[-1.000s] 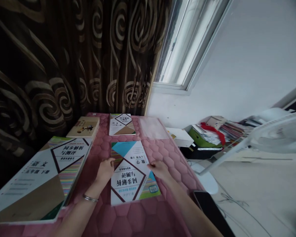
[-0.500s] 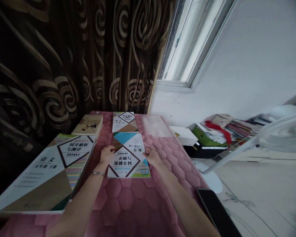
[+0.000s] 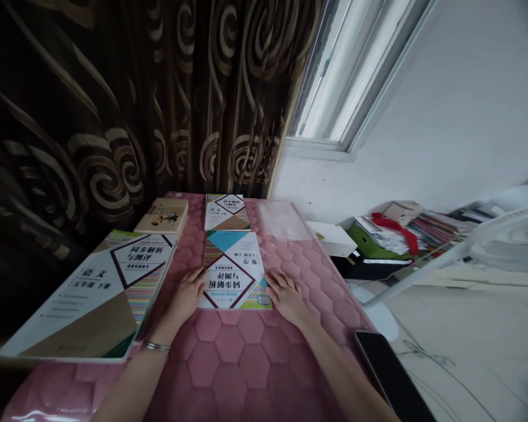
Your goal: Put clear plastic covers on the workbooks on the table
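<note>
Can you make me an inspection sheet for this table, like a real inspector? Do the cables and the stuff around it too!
Surface: pink cover with a hexagon pattern.
Job's things: blue-topped book lying flat between the hands; another book just behind it; book stack on the left, tan book behind that.
Clutter: see-through sheet at the back right; black phone-like object at the right edge.
Grips: left grip open at the blue-topped book's left edge; right grip open at its right edge.
Cables: thin cables on the floor, right.
Surroundings: patterned curtain, window, white fan.
</note>
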{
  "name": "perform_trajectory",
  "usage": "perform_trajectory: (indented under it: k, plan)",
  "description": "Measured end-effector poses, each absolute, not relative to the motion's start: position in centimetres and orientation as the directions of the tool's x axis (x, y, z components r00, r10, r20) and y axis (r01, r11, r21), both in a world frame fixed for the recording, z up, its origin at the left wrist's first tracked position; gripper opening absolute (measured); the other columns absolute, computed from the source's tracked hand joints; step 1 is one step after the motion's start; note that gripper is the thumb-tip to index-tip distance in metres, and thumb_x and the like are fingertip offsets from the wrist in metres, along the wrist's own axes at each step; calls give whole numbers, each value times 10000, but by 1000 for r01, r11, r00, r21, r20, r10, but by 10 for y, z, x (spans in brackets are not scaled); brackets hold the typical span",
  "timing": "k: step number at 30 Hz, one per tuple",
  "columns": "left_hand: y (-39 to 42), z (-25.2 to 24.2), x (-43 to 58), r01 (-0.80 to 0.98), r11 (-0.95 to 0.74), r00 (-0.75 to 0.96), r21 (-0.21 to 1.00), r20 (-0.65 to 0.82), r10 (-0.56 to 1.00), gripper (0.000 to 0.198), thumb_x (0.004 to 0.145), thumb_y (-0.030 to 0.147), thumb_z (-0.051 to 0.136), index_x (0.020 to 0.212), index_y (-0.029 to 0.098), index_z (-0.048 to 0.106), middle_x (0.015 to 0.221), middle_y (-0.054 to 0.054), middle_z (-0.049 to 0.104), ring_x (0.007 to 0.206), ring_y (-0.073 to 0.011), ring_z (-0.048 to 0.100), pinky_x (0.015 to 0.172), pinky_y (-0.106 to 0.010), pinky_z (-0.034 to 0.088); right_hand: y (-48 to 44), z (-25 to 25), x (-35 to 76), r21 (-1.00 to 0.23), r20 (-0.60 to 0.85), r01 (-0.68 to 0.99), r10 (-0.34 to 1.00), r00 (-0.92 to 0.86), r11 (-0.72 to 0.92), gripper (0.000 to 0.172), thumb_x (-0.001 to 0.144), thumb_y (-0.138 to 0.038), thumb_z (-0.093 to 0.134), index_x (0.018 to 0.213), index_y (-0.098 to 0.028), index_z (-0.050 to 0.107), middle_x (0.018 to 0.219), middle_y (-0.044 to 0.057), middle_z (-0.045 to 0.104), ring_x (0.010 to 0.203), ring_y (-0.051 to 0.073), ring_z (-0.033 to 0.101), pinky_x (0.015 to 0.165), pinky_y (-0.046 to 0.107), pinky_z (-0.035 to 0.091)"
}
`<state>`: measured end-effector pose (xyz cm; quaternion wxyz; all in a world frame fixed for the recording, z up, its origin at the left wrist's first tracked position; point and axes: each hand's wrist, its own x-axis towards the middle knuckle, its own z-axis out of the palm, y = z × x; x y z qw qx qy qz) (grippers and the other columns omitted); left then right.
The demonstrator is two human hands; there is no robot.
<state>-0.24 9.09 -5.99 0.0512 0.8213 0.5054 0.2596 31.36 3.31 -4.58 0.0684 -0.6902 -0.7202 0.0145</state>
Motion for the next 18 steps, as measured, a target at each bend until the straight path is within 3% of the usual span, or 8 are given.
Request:
perform_trajectory:
  k: [10, 14, 18]
  plan:
    - [95, -55, -10, 816, -493, 386, 302, 351, 853, 380, 892, 210, 508, 1251, 261, 620, 1333, -55, 602, 1174, -212, 553, 1041, -407, 433, 33, -45, 312, -124, 108, 991, 993, -37, 51, 454, 976, -348, 318, 1405, -326, 463, 1494, 17, 421, 1340, 248, 366, 1038, 487, 340]
    - [75, -38, 7, 862, -427, 336, 271, 324, 884, 366, 876, 143, 502, 1179, 263, 668, 1386, -72, 554, 1216, -258, 524, 1025, -464, 423, 32, -37, 306, -154, 98, 988, 995, -15, 30, 453, 958, -299, 346, 1387, -313, 491, 1497, 39, 414, 1349, 267, 353, 1020, 506, 350]
    - [41, -25, 38, 751, -589, 520, 298, 282, 806, 319, 860, 158, 553, 1097, 320, 693, 1346, -12, 593, 1296, -259, 454, 1072, -506, 343, 16, -26, 275, -232, 169, 963, 981, -99, 137, 385, 908, -243, 454, 1250, -305, 619, 1471, 32, 450, 1351, 274, 353, 1033, 490, 341]
